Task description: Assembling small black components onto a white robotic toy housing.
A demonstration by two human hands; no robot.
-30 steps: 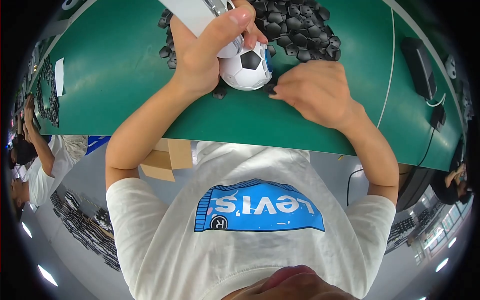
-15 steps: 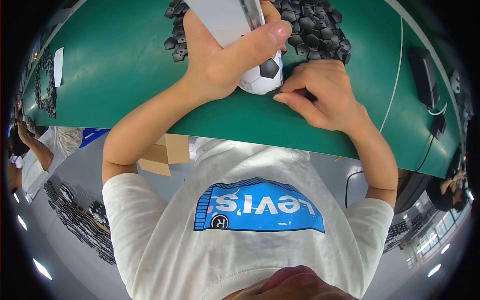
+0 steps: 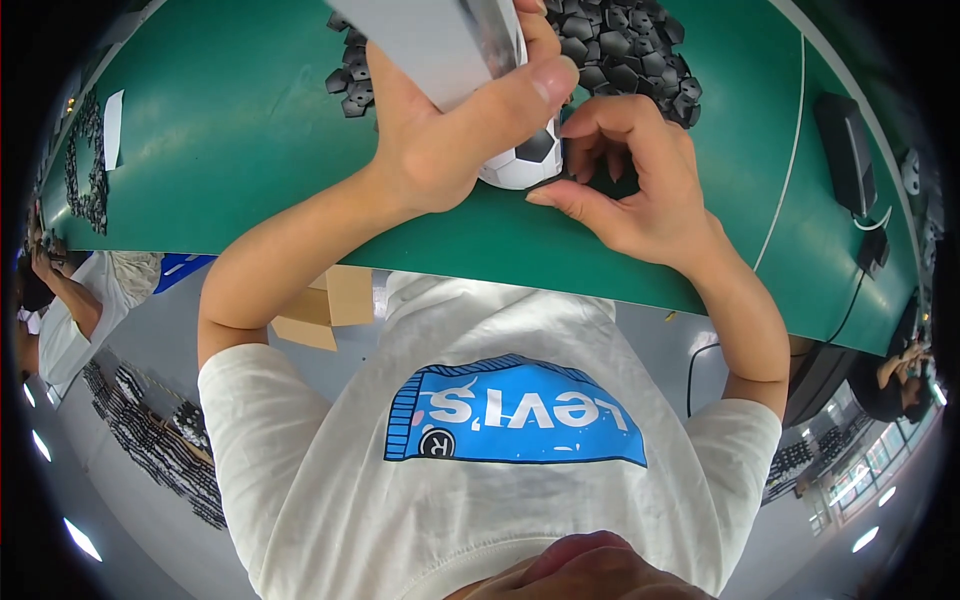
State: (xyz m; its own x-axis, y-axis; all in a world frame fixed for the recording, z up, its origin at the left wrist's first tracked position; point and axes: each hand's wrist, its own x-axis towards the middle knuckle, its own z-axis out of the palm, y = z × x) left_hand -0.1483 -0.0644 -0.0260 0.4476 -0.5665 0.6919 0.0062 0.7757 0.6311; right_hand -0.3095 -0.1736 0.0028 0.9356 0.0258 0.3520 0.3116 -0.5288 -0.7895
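My left hand [image 3: 440, 150] is wrapped round a tall white object [image 3: 430, 50] with a shiny grey strip, its thumb across the front. The lower end [image 3: 518, 172] is rounded and patterned like a football, white with a black pentagon [image 3: 537, 147]. My right hand [image 3: 650, 190] curves round the right side of that end. Its index finger touches the side and its thumb tip lies at the bottom edge, against a thin dark piece [image 3: 548, 183] that is mostly hidden. The object's top runs out of view.
Behind my hands lies a heap of black pentagonal pieces [image 3: 630, 50], with more [image 3: 352, 80] left of the object. A black box-shaped device [image 3: 845, 150] with a cable sits at the right of the green table [image 3: 240, 150]. A cardboard box [image 3: 345, 295] is below the edge. Other people work at both sides.
My right index finger has moved up the side of the football-patterned end, opening a gap from the thumb. The thumb has shifted slightly left along the bottom edge. My left hand keeps its hold.
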